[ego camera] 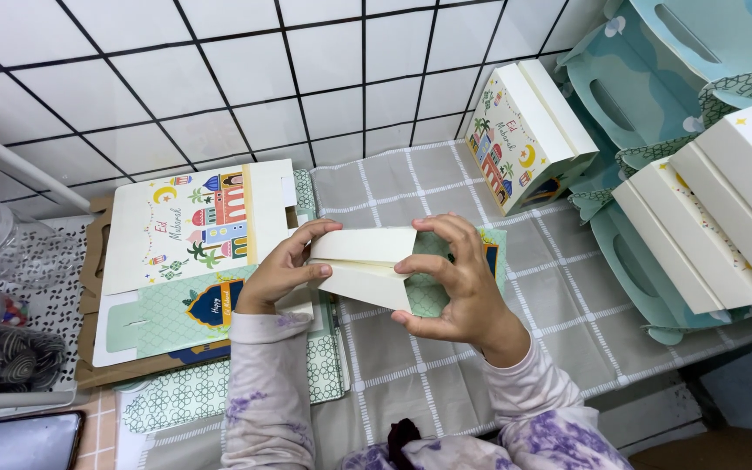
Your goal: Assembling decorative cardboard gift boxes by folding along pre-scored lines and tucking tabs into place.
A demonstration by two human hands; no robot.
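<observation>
Cream card box (365,264), light and bendy, in my hands.
Left hand (282,268) and right hand (453,283) pinch its flaps by the edges.

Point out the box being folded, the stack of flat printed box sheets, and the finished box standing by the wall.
half-folded box (367,261): head view, cream bottom flap.
flat box sheets (186,228): head view, top sheet's printed panel.
finished box (528,130): head view, cream side panel.

White tiled wall (219,78), checked tablecloth (411,348)
</observation>
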